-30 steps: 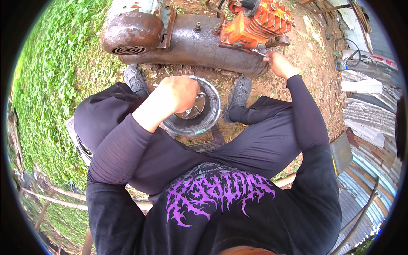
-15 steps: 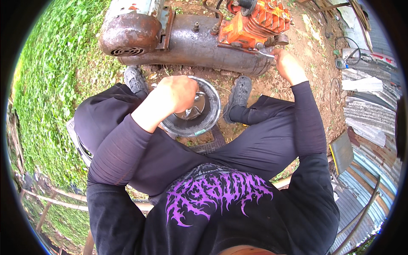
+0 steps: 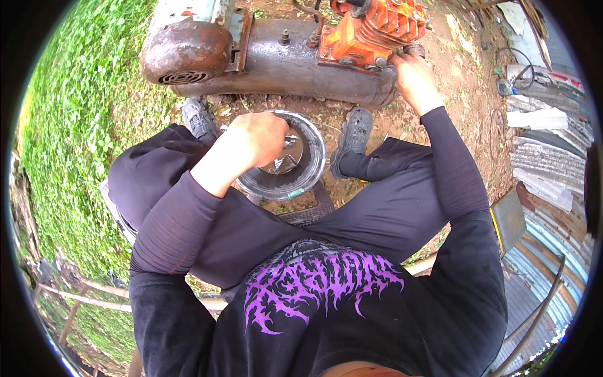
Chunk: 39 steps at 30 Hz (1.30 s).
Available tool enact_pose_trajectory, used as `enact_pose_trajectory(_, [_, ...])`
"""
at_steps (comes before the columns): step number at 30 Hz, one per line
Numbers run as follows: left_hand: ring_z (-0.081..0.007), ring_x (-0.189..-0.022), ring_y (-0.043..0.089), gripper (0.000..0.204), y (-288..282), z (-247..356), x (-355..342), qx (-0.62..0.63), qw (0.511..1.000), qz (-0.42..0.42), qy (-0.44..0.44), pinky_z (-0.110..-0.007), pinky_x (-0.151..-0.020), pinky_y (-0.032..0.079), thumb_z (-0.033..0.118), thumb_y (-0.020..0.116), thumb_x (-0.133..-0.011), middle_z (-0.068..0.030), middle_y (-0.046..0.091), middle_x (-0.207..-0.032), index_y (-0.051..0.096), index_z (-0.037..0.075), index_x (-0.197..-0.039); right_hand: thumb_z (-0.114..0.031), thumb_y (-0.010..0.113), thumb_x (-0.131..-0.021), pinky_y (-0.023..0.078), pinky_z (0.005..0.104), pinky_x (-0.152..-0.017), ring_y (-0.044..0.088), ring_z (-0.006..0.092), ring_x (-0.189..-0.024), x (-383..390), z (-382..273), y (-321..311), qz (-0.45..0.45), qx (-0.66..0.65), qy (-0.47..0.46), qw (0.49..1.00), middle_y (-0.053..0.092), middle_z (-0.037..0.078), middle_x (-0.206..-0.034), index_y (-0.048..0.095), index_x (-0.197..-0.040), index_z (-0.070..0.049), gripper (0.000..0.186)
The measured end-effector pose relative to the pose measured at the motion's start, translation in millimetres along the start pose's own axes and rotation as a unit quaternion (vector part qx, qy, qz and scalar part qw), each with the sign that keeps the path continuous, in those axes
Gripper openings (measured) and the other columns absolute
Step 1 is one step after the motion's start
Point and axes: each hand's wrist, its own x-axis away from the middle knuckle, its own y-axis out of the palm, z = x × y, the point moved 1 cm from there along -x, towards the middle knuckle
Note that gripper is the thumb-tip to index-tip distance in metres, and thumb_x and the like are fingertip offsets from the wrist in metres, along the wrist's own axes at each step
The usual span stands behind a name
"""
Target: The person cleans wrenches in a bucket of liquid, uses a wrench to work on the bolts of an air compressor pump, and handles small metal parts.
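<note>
My left hand (image 3: pixel 257 141) is closed above a round black container (image 3: pixel 301 182) holding dark liquid and metal pieces; what the fingers hold is hidden. My right hand (image 3: pixel 414 78) reaches to the lower right corner of an orange finned compressor pump (image 3: pixel 348 44), fingers curled beside its fittings, their grip hidden. The pump sits on a long, stained metal tank (image 3: pixel 282 69), alongside a rusty motor (image 3: pixel 182 56) on the left.
Green grass (image 3: pixel 69 151) covers the left. Bare dirt (image 3: pixel 465 75) lies right of the pump, bordered by stacked corrugated sheets (image 3: pixel 540 163), a looped black cable and a grey flat board (image 3: pixel 507 220). My feet flank the container.
My right hand has moved up and left toward the pump; the silver wrench seen in it earlier is now hidden. My left hand has barely moved.
</note>
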Motion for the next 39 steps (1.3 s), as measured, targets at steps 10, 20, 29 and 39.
enact_pose_trajectory(10, [-0.0383, -0.098, 0.069, 0.024, 7.1, -3.9, -5.7, 0.004, 1.0, 0.002, -0.007, -0.048, -0.086, 0.054, 0.023, 0.064, -0.093, -0.0208, 0.071, -0.097, 0.073, 0.008, -0.108, -0.011, 0.053, -0.084, 0.053, 0.0502, -0.076, 0.07, 0.0342, -0.087, 0.6, -10.2, -0.5, -0.068, -0.006, 0.063, 0.996, 0.071, 0.017, -0.083, 0.067, -0.087, -0.005, 0.015])
enact_pose_trajectory(20, [-0.0376, -0.099, 0.068, 0.024, 3.2, -6.9, 0.5, 0.018, 1.0, 0.003, -0.02, -0.047, -0.087, 0.054, 0.023, 0.064, -0.092, -0.0203, 0.071, -0.099, 0.072, 0.008, -0.109, -0.013, 0.051, -0.086, 0.054, 0.0508, -0.078, 0.071, 0.0368, -0.089, 7.7, -1.7, -5.0, -0.083, -0.102, 0.109, 0.985, 0.072, 0.018, -0.088, 0.07, -0.094, -0.008, 0.022])
enact_pose_trajectory(29, [-0.0375, -0.098, 0.069, 0.024, 0.6, -11.8, -2.3, 0.018, 1.0, 0.01, -0.013, -0.047, -0.086, 0.054, 0.023, 0.063, -0.094, -0.0196, 0.072, -0.1, 0.073, 0.009, -0.111, -0.018, 0.05, -0.089, 0.053, 0.0555, -0.081, 0.071, 0.0377, -0.089, 8.0, -17.6, -8.7, -0.119, -0.038, 0.161, 0.979, 0.072, 0.018, -0.085, 0.069, -0.09, -0.008, 0.021])
enact_pose_trajectory(39, [-0.0375, -0.097, 0.069, 0.024, 4.7, -9.3, -2.9, 0.012, 1.0, 0.001, -0.009, -0.048, -0.084, 0.055, 0.024, 0.063, -0.094, -0.02, 0.071, -0.099, 0.072, 0.008, -0.11, -0.014, 0.055, -0.083, 0.054, 0.0531, -0.08, 0.072, 0.0349, -0.088, -1.3, -14.9, -7.4, -0.096, -0.057, 0.145, 0.983, 0.073, 0.018, -0.088, 0.072, -0.089, -0.009, 0.018])
